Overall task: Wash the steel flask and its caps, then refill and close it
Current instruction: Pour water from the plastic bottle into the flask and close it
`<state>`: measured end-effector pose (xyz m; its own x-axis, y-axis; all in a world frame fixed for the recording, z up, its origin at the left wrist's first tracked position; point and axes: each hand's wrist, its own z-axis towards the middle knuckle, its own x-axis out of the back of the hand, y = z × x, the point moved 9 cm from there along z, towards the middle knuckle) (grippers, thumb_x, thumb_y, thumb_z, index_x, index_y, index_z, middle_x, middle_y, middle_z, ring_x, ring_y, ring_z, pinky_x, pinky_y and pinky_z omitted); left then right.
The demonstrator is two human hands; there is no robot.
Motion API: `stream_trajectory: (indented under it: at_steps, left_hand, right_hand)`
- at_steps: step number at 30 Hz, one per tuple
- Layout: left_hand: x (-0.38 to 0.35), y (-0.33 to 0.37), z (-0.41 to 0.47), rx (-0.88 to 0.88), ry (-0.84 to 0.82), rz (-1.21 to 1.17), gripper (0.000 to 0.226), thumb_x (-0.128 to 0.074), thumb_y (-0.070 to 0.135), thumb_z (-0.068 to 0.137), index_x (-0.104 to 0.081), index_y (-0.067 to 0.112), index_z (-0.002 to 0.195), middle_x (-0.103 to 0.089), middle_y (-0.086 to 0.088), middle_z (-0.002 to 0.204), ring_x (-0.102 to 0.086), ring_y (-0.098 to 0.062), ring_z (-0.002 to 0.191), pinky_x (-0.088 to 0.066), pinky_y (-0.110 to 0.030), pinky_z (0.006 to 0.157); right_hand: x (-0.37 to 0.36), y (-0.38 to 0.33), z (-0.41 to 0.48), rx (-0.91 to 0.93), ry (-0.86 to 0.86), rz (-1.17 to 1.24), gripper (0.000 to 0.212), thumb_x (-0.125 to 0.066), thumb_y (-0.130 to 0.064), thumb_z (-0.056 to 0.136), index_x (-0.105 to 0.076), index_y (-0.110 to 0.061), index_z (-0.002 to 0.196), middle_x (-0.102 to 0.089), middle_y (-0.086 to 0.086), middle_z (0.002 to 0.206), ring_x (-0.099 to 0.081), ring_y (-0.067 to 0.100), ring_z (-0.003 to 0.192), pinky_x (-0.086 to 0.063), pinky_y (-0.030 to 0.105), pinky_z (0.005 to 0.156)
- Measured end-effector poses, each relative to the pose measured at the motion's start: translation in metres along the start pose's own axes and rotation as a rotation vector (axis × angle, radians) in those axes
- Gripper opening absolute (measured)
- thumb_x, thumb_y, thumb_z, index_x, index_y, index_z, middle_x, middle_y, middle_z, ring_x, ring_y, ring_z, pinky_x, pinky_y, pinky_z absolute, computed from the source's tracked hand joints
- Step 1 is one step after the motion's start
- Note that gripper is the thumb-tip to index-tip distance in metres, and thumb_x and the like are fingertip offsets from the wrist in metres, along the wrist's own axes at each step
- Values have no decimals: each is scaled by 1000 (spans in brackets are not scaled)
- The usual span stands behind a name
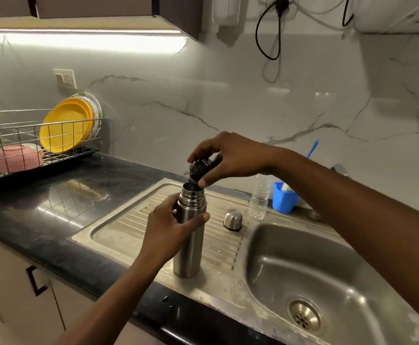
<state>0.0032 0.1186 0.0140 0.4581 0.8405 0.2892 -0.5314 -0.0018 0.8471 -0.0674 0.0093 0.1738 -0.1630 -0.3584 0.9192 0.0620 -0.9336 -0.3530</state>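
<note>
The steel flask stands upright on the ribbed draining board of the steel sink, near the front edge of the dark counter. The left hand has its grip closed around the upper body of the flask, just under the ringed neck; the thumb lies across the front and the fingers go behind. The mouth of the flask is open.

The right hand is above the flask. Its grip is closed on the black inner cap, held tilted between thumb and fingers. The lower end of this cap is just over the rim of the mouth; I cannot tell if it touches the rim.

The steel outer cap rests on the draining board, just to the right of the flask and apart from both hands. Behind it stand a clear plastic bottle and a blue cup. At far left, a wire dish rack holds yellow plates.
</note>
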Motion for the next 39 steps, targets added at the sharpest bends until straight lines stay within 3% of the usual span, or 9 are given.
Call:
stream_trajectory:
  at_steps: [8,14,20,23,26,29,33,36,39]
  left_hand:
    - [-9,11,-1,-41,1,4,59,-92,54,71,-67,42,123,-75,21,107,-70,3,97,-61,-28,86]
    - [-16,19,-3,-79,15,43,66,-91,56,70,-68,37,129,-74,22,106,-68,9,95,-58,-21,83]
    - [-22,25,-5,-109,15,96,71,-89,59,71,-65,35,133,-71,25,109,-65,12,90,-59,-21,83]
    - [-26,27,-7,-115,19,102,82,-90,58,70,-59,34,142,-64,24,110,-64,7,93,-55,-18,86]
    - [-27,26,-5,-109,5,110,78,-89,60,70,-62,32,137,-66,23,106,-69,-2,97,-59,-26,89]
    - [-32,28,-6,-136,-23,123,79,-87,64,70,-61,35,138,-66,25,106,-69,3,96,-61,-28,89]
    - [-35,36,-9,-174,-26,119,74,-83,71,67,-55,48,132,-60,39,96,-61,21,87,-52,-12,81]
    - [-34,35,-8,-176,-27,113,65,-80,75,66,-56,54,122,-63,40,93,-63,19,92,-54,-16,81]
    - [-34,33,-7,-185,-26,106,71,-84,69,68,-60,45,131,-64,34,98,-66,11,95,-54,-17,84]
  right_hand:
    - [-16,-2,12,48,-185,-197,55,-88,-26,81,-67,-24,133,-69,-8,127,-57,-27,86,-49,14,81]
    - [-28,9,4,31,-214,-187,52,-90,-25,80,-70,-21,128,-70,-10,113,-58,-27,81,-52,18,83]
    - [-27,19,0,-69,-153,-209,37,-85,-44,84,-75,-13,103,-76,-3,88,-76,9,69,-61,23,64]
    - [-27,18,-8,-157,-43,-335,50,-71,-62,88,-63,-14,77,-69,0,66,-71,13,49,-57,22,52]
    - [-24,16,-12,-206,37,-511,64,-54,-81,87,-53,-20,68,-64,-2,59,-68,13,45,-56,27,55]
    - [-24,19,-13,-231,-61,-446,68,-50,-81,88,-61,-16,75,-67,1,70,-69,13,55,-57,28,57]
    - [-21,21,-16,-114,-263,-238,54,-78,-53,87,-65,-27,133,-72,-4,117,-73,9,86,-65,33,77]
    - [-25,21,-17,-48,-344,-194,47,-87,-32,83,-69,-29,126,-71,-9,116,-72,5,95,-64,34,85]
    - [-25,21,-14,-71,-264,-246,30,-77,-43,92,-75,-19,110,-75,-7,93,-75,9,77,-61,27,71]
